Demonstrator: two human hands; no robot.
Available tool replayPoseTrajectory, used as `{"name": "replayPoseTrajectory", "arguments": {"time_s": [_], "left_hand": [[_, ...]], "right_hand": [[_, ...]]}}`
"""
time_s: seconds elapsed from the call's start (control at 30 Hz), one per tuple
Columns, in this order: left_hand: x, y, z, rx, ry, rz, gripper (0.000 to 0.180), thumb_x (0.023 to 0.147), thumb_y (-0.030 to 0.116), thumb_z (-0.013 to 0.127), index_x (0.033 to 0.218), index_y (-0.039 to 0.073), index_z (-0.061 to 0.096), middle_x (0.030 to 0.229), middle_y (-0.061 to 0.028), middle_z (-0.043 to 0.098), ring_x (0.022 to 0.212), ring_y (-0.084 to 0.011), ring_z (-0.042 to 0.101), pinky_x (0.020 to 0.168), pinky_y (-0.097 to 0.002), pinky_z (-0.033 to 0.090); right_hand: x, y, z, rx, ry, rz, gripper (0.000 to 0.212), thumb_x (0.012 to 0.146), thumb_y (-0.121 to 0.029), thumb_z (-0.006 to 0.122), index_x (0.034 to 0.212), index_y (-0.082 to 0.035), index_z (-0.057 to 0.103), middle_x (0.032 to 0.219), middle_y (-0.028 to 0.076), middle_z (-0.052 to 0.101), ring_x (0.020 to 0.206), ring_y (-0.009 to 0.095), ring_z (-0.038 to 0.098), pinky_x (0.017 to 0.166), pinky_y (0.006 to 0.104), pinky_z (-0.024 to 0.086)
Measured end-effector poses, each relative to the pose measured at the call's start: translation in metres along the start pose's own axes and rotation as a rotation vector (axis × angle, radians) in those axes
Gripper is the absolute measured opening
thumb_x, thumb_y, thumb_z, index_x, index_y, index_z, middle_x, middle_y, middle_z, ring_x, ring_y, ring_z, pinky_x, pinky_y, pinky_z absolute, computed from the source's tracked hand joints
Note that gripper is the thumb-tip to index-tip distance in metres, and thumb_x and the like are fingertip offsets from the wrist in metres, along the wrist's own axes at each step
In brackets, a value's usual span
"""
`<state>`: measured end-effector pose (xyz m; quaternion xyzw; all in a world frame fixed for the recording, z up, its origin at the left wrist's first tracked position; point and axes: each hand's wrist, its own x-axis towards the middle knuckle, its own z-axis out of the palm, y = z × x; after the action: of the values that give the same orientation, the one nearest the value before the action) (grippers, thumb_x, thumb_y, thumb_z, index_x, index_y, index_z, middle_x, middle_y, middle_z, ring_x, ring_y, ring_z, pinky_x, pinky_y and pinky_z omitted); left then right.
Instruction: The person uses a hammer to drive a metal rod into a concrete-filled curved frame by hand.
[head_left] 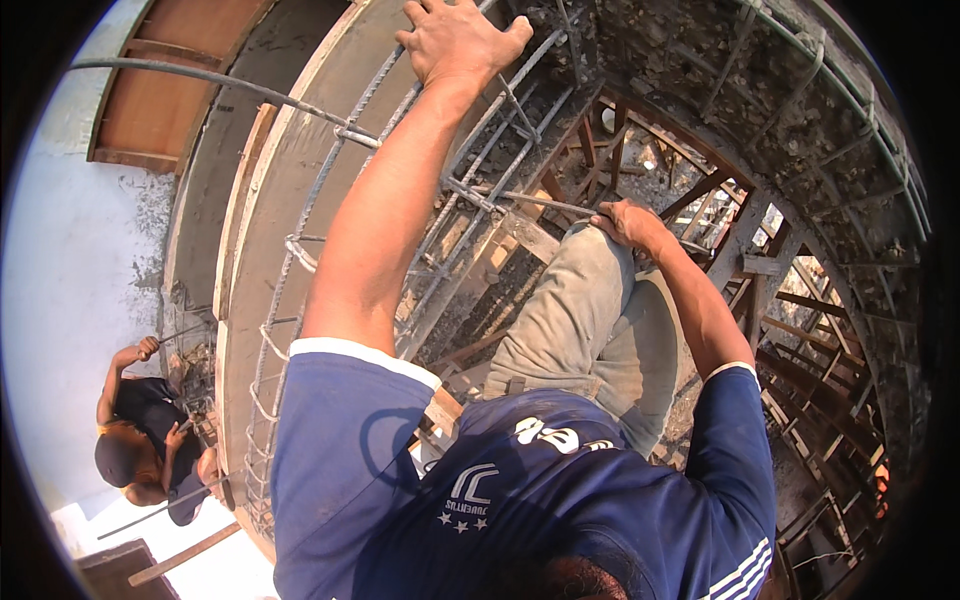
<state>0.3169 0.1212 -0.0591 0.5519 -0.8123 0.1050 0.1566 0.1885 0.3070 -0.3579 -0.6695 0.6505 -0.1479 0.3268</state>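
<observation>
My left hand (pixel 452 42) reaches to the far end of a rebar cage (pixel 345 135), its fingers and thumb spread apart over the bars; whether the palm presses on them is hidden. Thin stirrups tie the long ribbed bars together. Beside my bent knee, my right hand (pixel 632 226) is closed on the end of a thin steel rod (pixel 548 203). That rod runs left to the crossing bars of the cage. My right wrist lies close to my beige trousers (pixel 565 310).
A person in a dark cap (pixel 118 458) crouches lower left, one hand on a rod. A long bar (pixel 225 76) juts left from the cage. Beyond a plank (pixel 245 210) stands a pale wall (pixel 75 260). Timber framing (pixel 720 200) drops away at right, under a rough concrete edge (pixel 850 130).
</observation>
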Motion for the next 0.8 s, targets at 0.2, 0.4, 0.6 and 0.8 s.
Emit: {"name": "replayPoseTrajectory", "arguments": {"time_s": [0.2, 0.4, 0.6, 0.8], "left_hand": [[-0.002, -0.004, 0.001, 0.032, -0.003, -0.011, 0.074, 0.078, 0.058, 0.066, 0.123, -0.001, 0.064, 0.138, -0.0229, 0.046, 0.132, -0.0396, 0.039, 0.106, -0.0551, 0.037], [0.000, -0.002, 0.002, 0.004, 0.012, 0.003, 0.075, 0.078, 0.058, 0.066, 0.123, -0.002, 0.064, 0.138, -0.0236, 0.045, 0.131, -0.0397, 0.040, 0.106, -0.0542, 0.038], [-0.002, 0.001, -0.002, 0.001, 0.009, -0.007, 0.074, 0.078, 0.058, 0.066, 0.122, -0.002, 0.064, 0.137, -0.0238, 0.046, 0.131, -0.0397, 0.040, 0.106, -0.0542, 0.039], [-0.003, -0.007, 0.004, 0.030, 0.062, 0.004, 0.074, 0.078, 0.058, 0.066, 0.122, -0.002, 0.065, 0.138, -0.0241, 0.046, 0.132, -0.0396, 0.040, 0.105, -0.0548, 0.039]], "right_hand": [[0.016, 0.009, 0.022, 0.041, 0.104, 0.106, 0.044, 0.096, -0.046, 0.057, 0.108, -0.005, 0.069, 0.096, 0.022, 0.070, 0.093, 0.041, 0.066, 0.081, 0.0482, 0.052], [-0.041, 0.049, 0.023, 0.166, 0.107, 0.388, 0.044, 0.096, -0.047, 0.058, 0.105, -0.006, 0.069, 0.098, 0.023, 0.070, 0.095, 0.042, 0.066, 0.082, 0.0493, 0.051], [-0.095, 0.037, 0.004, 0.113, 0.391, 0.266, 0.042, 0.096, -0.040, 0.059, 0.087, 0.000, 0.067, 0.077, 0.026, 0.065, 0.078, 0.045, 0.064, 0.069, 0.0490, 0.048], [-0.075, -0.005, -0.003, 0.048, 0.216, 0.218, 0.040, 0.097, -0.040, 0.057, 0.093, -0.001, 0.066, 0.083, 0.025, 0.065, 0.082, 0.045, 0.064, 0.071, 0.0497, 0.050]]}}
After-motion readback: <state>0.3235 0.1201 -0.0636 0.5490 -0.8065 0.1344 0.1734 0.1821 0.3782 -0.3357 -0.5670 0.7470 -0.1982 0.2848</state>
